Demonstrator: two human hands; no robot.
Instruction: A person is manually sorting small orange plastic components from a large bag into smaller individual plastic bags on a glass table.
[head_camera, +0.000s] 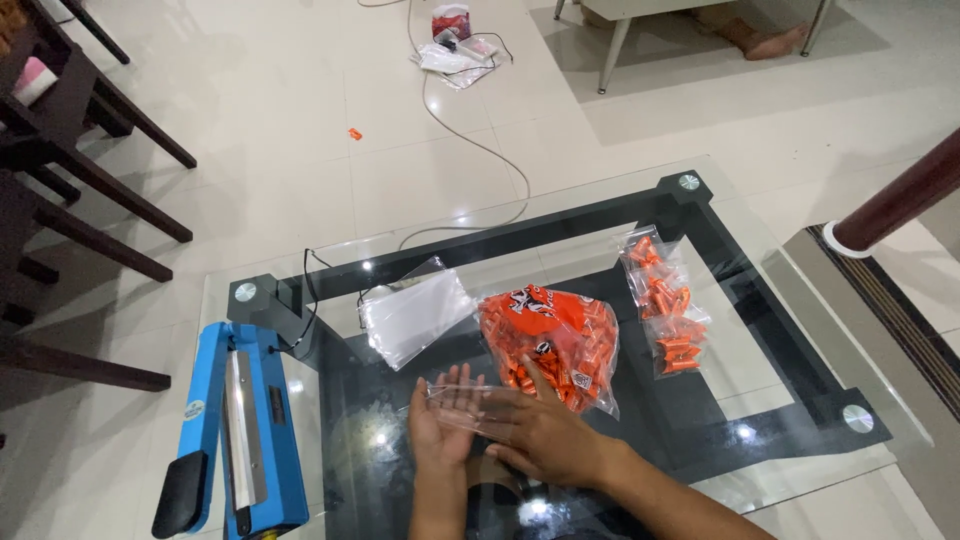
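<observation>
Both hands, left (440, 425) and right (545, 435), grip a clear bag (470, 408); candy bag (550, 345), sealer (240, 430) flank them on the tabletop (780, 300).

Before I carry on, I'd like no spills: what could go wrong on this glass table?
1. The big bag of orange pieces lies right by the right hand; a nudge could scatter its contents, if it is open.
2. The thin clear bag between both hands is slippery and could slide from the left hand.
3. The blue sealer sits near the table edge, with its cord trailing off.
</observation>
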